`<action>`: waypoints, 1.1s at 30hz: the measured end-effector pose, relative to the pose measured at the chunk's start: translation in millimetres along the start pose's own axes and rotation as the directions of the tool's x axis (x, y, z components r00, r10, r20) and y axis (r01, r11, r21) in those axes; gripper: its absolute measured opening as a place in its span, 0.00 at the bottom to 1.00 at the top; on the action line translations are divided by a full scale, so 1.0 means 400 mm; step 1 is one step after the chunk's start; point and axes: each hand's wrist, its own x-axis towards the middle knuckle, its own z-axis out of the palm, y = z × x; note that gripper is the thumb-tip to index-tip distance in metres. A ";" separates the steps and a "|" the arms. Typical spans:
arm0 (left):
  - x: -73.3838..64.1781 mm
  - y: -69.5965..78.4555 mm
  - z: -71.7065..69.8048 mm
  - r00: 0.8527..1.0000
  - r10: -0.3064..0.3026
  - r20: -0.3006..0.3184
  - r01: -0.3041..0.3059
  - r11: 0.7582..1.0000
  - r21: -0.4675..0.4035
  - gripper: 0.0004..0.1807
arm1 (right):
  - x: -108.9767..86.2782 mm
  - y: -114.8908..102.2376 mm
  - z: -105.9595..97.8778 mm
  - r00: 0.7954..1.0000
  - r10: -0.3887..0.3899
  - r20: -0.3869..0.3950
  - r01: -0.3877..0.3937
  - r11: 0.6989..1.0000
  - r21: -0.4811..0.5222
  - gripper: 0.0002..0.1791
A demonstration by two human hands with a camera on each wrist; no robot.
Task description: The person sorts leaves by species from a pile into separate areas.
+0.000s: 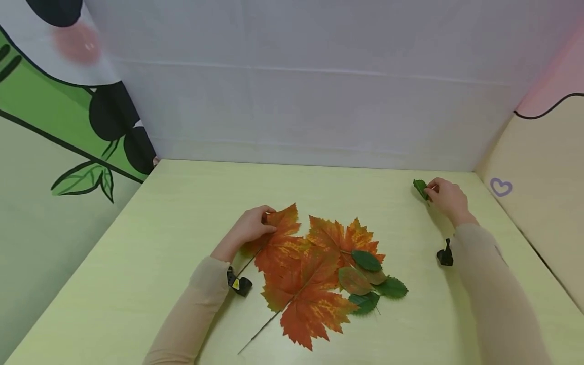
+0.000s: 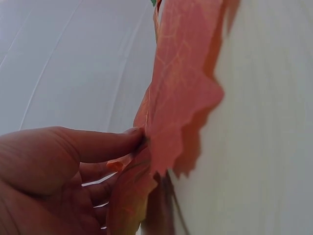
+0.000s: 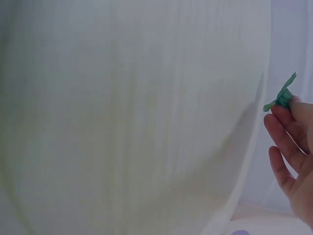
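Note:
In the head view my left hand [image 1: 251,225] pinches the edge of an orange maple leaf [image 1: 283,243] at the left of a leaf cluster. The left wrist view shows the thumb [image 2: 107,144] pressed against that reddish leaf [image 2: 181,83], with part of the fingers hidden behind it. Far to the right, my right hand [image 1: 449,199] holds a small green leaf [image 1: 420,188] above the table. Thumb and forefinger pinch this green leaf [image 3: 283,95] in the right wrist view, while the other fingers are loosely bent.
More orange maple leaves [image 1: 315,289] overlap mid-table, one with a thin stem [image 1: 260,332] pointing to the front left. Several small green and brownish leaves [image 1: 392,287] lie at their right side. A pale wall [image 1: 319,116] stands behind the table [image 1: 173,228].

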 end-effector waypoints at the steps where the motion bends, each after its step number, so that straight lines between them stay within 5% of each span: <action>1: -0.001 -0.001 -0.002 1.000 -0.001 0.000 0.001 1.000 0.002 0.26 | 0.005 0.006 0.001 1.000 0.010 -0.004 -0.010 1.000 0.001 0.18; 18: 0.000 -0.002 0.003 1.000 -0.003 0.015 0.004 1.000 -0.013 0.25 | 0.004 0.087 -0.026 0.983 0.181 -0.008 -0.181 0.983 0.020 0.22; 33: -0.043 -0.017 -0.006 0.999 0.025 0.046 -0.024 0.999 -0.025 0.25 | -0.077 0.058 -0.012 0.954 0.294 -0.059 -0.297 0.954 -0.048 0.21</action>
